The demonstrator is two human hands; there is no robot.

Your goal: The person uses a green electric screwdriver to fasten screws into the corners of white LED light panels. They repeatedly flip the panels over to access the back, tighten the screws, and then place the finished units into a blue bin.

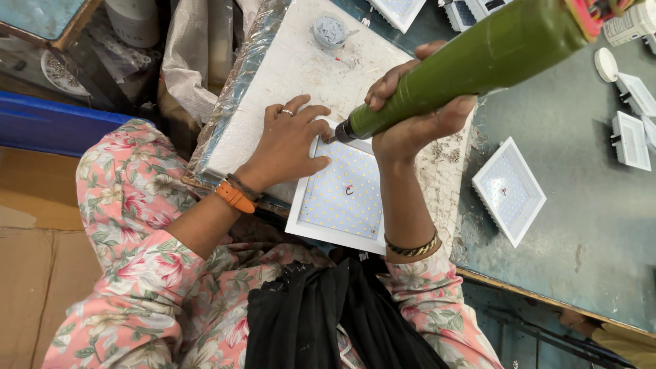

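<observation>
A square white light panel [344, 199] dotted with small yellow diodes lies on a white foam block [294, 72] at the bench edge. My left hand [290, 140], with a ring and an orange wrist strap, presses flat on the panel's upper left corner. My right hand [415, 113] grips a thick green powered screwdriver [471, 61], held slanted with its dark tip down at the panel's top edge beside my left fingers.
A second square light panel [509, 190] lies on the grey-green bench [581, 205] to the right, with several white panel housings [630, 140] beyond it. A small round cup of screws [331, 30] sits on the foam. Plastic sheeting [198, 55] and a blue bar [48, 123] lie left.
</observation>
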